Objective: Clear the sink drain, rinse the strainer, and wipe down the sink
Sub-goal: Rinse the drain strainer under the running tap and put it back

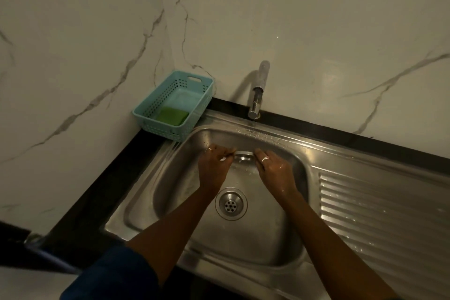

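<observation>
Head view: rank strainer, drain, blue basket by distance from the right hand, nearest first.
1. strainer, pinched by the right hand, just to its left.
2. drain, on the basin floor, nearer the person.
3. blue basket, in the back-left counter corner.

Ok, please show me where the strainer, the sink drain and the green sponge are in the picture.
strainer (243, 153): head view, on its metal rim.
sink drain (230, 205): head view, on the perforated centre.
green sponge (172, 115): head view, on its top face.

No readable text, label, brand or number shows anywhere.
</observation>
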